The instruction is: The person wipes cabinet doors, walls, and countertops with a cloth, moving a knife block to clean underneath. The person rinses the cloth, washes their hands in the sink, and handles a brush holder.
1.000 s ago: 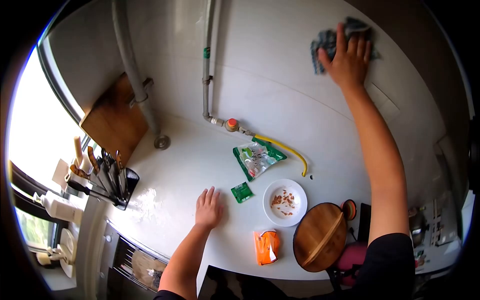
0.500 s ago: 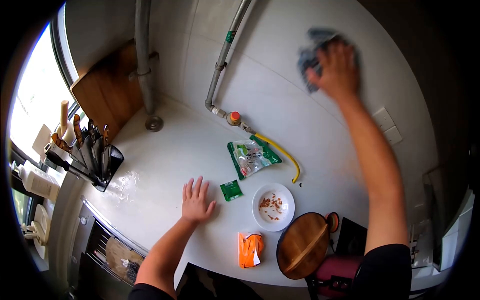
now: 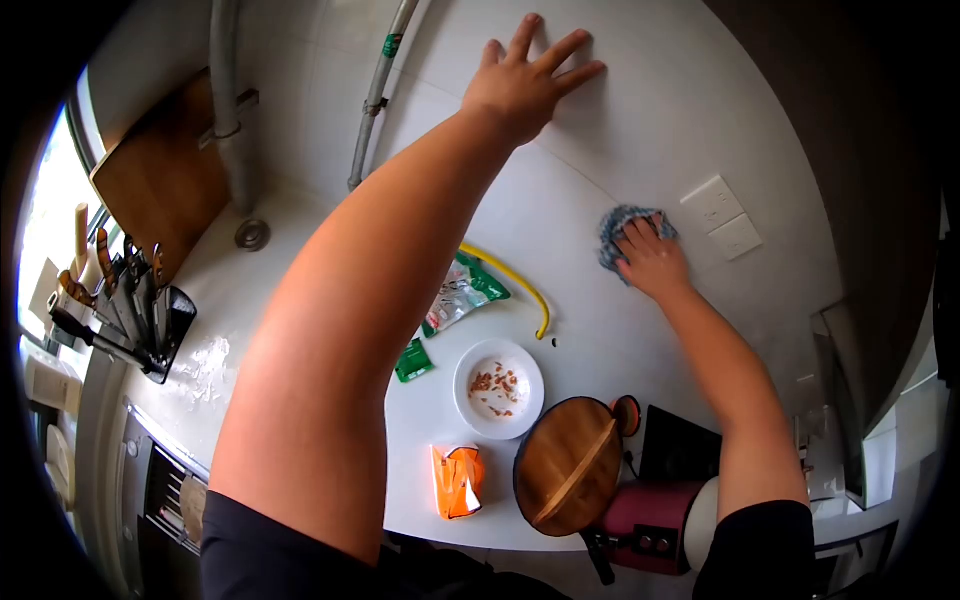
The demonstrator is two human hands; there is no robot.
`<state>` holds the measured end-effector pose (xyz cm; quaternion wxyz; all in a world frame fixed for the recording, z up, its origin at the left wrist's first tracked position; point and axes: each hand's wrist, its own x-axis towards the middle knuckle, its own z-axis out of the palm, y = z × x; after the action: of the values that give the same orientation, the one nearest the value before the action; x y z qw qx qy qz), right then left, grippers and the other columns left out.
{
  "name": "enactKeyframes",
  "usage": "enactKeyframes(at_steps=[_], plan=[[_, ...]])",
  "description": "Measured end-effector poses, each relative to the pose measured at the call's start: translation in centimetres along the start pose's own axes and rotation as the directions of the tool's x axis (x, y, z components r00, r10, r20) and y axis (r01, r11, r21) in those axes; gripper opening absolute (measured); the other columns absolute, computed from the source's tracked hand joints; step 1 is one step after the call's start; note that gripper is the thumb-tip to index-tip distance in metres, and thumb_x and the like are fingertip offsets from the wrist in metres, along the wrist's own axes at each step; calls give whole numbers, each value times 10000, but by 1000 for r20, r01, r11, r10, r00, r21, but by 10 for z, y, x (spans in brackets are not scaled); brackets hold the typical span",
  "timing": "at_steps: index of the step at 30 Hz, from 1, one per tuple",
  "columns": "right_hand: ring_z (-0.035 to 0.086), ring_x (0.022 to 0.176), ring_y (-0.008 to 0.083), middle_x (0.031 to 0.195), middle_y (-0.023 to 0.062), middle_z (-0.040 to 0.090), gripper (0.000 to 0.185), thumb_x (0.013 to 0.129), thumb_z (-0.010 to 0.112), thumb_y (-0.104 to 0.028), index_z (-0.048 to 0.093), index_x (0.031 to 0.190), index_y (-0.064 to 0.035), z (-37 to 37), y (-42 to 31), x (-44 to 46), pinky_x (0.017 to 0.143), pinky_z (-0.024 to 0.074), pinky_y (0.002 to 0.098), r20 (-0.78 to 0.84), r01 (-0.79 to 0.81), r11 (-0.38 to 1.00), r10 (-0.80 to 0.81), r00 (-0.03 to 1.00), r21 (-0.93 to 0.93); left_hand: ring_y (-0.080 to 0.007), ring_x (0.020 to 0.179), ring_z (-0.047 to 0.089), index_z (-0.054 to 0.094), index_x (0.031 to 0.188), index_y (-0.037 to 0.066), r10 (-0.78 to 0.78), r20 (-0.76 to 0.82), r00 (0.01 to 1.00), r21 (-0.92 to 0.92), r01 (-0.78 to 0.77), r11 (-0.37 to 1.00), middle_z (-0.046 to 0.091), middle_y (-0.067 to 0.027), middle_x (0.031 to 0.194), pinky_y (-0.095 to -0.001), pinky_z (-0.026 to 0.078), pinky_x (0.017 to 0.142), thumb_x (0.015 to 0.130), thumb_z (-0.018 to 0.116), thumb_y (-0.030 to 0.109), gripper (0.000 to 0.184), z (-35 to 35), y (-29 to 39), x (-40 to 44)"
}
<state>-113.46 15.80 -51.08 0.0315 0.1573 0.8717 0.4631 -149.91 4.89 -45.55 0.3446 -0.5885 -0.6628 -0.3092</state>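
Note:
My left hand (image 3: pixel 520 90) is pressed flat on the white wall tiles at the top, fingers spread, holding nothing. Lower on the wall, to the right, my right hand (image 3: pixel 652 256) presses a crumpled grey-blue cloth (image 3: pixel 620 232) against the tiles, left of the white wall sockets (image 3: pixel 712 204). My left arm crosses the view and hides part of the pipe, its valve and the green-and-clear packet (image 3: pixel 465 293). Beneath my right hand, the yellow hose (image 3: pixel 515 275) curves down to the counter.
On the counter (image 3: pixel 415 500) are a white plate with brown bits (image 3: pixel 497 420), a green sachet (image 3: pixel 413 361), an orange packet (image 3: pixel 458 482) and a round wooden lid (image 3: pixel 565 465) beside a dark red appliance (image 3: pixel 645 520). A knife block (image 3: pixel 178 320) and cutting board (image 3: pixel 165 175) stand left.
My left hand has left the counter and now rests high on the wall. My right hand has moved down the wall with the cloth. The view has shifted, so counter items appear further left.

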Motion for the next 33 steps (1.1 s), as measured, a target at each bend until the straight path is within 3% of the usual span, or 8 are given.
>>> enactKeyframes(at_steps=[6,7,9,15,17,22,25,33], plan=[[436,1393,298,1382,86,595,494,783,751,-442,733,1171,-138,-48,-6,90,1132,426,503,-129,-64,989,81,988,134,-415,1580,125,171,1620,504,-10,45,999,80,7,997,108,78,1737,-653,378,1147,999,648,293,812,11,3,-1],[367,1461,294,1492,103,535,509,814,703,-449,714,1215,-136,-38,-20,107,1215,294,514,-208,-116,990,131,969,84,-453,1576,82,126,1666,287,66,365,929,-46,-52,998,49,-86,1746,-647,273,1223,1000,665,323,858,-31,0,12],[309,1511,288,1576,103,466,525,831,670,-447,696,1256,-140,-26,-44,110,1244,215,516,-280,-183,982,188,942,45,-475,1574,23,54,1667,346,47,410,911,5,-54,999,-53,-50,1751,-662,299,1206,1005,646,334,888,-37,3,13],[256,1551,208,1632,14,411,411,853,647,-380,748,1189,-167,18,-20,-40,1254,214,481,307,-16,998,-5,952,69,-456,1580,43,60,1676,261,81,307,948,61,-104,993,-9,-99,1749,-621,246,1244,1050,547,398,805,-12,5,-1],[279,1543,215,1603,44,449,417,859,662,-384,752,1194,-153,-12,3,-29,1250,231,479,304,-105,992,77,950,75,-449,1559,190,258,1611,445,16,13,1000,58,-17,998,198,1,1721,-689,366,1153,989,657,271,760,16,6,-1],[301,1529,338,1547,191,478,631,848,720,-423,595,1358,-73,-95,41,105,1248,206,545,-332,-319,942,335,882,105,-514,1556,133,200,1629,467,4,212,977,3,-5,1000,100,-12,1743,-704,419,1082,948,593,84,874,21,16,-46],[273,1546,334,1580,191,449,591,891,690,-454,617,1356,-95,-100,20,161,1249,189,562,-415,-427,896,438,797,124,-482,1564,142,260,1629,419,66,296,953,-83,-44,996,112,-18,1741,-665,390,1123,939,605,92,838,45,16,-93],[234,1557,231,1618,-12,434,469,908,602,-532,718,1275,-263,0,-53,72,1280,113,478,-25,65,989,-69,997,-132,-345,1558,250,458,1553,241,129,362,923,-296,-18,955,332,-55,1673,-589,185,1259,912,664,305,675,29,15,-192]])
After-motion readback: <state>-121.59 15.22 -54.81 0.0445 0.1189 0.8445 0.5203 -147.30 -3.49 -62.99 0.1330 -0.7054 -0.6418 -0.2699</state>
